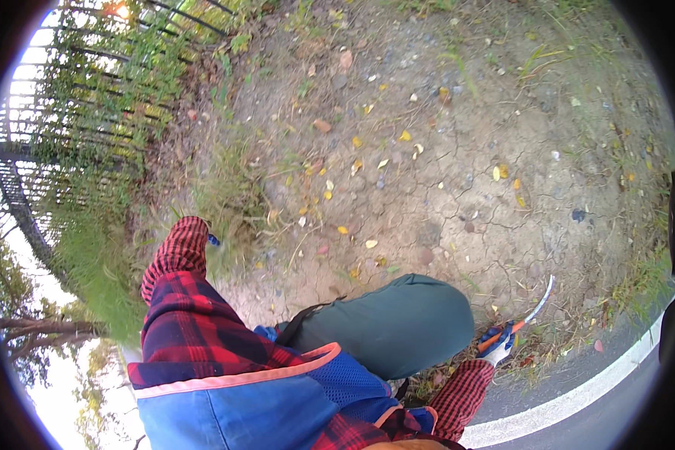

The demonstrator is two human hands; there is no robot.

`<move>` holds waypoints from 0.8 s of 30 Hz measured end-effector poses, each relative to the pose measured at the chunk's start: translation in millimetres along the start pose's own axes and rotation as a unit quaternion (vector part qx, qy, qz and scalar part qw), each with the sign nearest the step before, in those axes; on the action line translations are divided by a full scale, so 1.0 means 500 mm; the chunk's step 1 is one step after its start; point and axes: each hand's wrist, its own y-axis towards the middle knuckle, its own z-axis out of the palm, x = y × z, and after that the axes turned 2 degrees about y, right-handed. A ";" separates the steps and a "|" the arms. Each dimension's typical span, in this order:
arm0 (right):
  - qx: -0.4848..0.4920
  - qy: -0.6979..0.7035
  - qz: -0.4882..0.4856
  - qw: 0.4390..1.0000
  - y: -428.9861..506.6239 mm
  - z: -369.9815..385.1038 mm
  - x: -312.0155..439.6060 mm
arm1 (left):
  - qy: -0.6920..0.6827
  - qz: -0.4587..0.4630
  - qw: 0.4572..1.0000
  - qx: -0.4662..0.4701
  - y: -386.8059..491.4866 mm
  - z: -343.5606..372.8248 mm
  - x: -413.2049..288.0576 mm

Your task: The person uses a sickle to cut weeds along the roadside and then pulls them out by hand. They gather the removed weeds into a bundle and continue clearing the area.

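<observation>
My right hand (pixel 502 344), in a white and blue work glove, grips the orange handle of a sickle (pixel 522 324). Its thin curved blade (pixel 545 295) points up and away over cracked soil and dry grass. At the left, only a bit of blue glove on my left hand (pixel 213 240) shows past the checked sleeve cuff. That hand is beside a tuft of grass (pixel 233 191); whether its fingers hold any of it is hidden. My bent knee in green trousers (pixel 394 323) lies between the two arms.
Dry bare soil (pixel 455 146) with yellow leaves and stones spreads ahead. A metal fence (pixel 84 90) overgrown with climbing plants runs along the left. At lower right is asphalt (pixel 607 399) with a white painted line (pixel 568 402). Dark round objects, blurred, sit at the right rim.
</observation>
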 end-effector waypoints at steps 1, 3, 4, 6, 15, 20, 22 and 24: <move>0.009 0.008 0.012 1.000 0.001 -0.002 0.000 | -0.037 -0.003 0.999 0.018 0.028 -0.022 -0.018; -0.011 -0.013 0.004 1.000 0.002 -0.003 -0.002 | -0.132 -0.007 0.991 0.035 0.089 -0.095 -0.062; -0.019 -0.003 -0.006 1.000 0.003 -0.002 -0.004 | -0.188 -0.006 0.982 0.032 0.115 -0.140 -0.095; -0.016 -0.006 -0.016 1.000 0.003 -0.003 -0.006 | -0.294 0.028 0.955 0.025 0.130 -0.223 -0.185; -0.028 0.006 0.039 0.999 0.023 -0.009 -0.011 | -0.424 0.513 0.747 0.000 -0.184 -0.507 -0.771; 0.002 -0.027 0.043 0.999 -0.004 -0.020 0.047 | -0.245 0.615 0.747 -0.057 -0.298 -0.585 -0.926; -0.012 -0.030 0.026 0.999 -0.023 -0.025 0.090 | -0.195 0.615 0.759 -0.085 -0.306 -0.597 -0.959; 0.005 -0.024 0.013 1.000 -0.039 -0.028 0.140 | -0.192 0.601 0.771 -0.089 -0.304 -0.602 -0.981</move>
